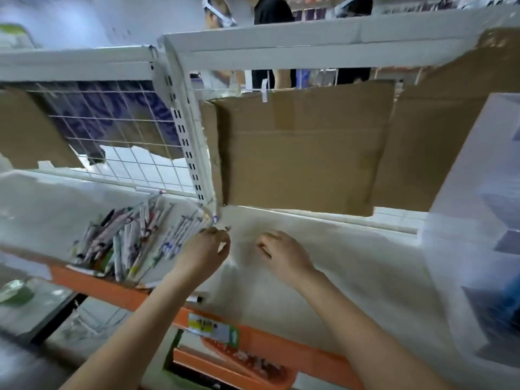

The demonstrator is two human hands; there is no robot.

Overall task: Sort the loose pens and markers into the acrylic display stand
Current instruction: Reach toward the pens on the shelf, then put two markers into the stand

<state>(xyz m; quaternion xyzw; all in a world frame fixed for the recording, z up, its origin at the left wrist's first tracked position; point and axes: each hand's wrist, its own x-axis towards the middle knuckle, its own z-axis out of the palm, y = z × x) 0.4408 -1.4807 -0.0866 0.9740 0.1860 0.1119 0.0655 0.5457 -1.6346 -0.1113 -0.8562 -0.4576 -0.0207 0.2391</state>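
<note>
A heap of loose pens and markers [126,240] lies on the white shelf [351,263], left of centre. My left hand [205,249] is just right of the heap, fingers curled and pinching a pale edge. My right hand [281,254] is a short way to the right, fingers also curled. Between the hands is a faint clear shape that looks like the acrylic stand [242,254]; the blur hides its outline. One purple-tipped pen [215,218] stands against the white post just above my left hand. A black-tipped marker [197,299] lies at the shelf's front edge under my left forearm.
A white slotted post [188,142] and a wire grid [118,130] rise behind the pens. Cardboard sheets [304,153] hang along the back. A pale box [478,220] stands at the right. The orange shelf rail [112,288] runs along the front. People stand behind the rack.
</note>
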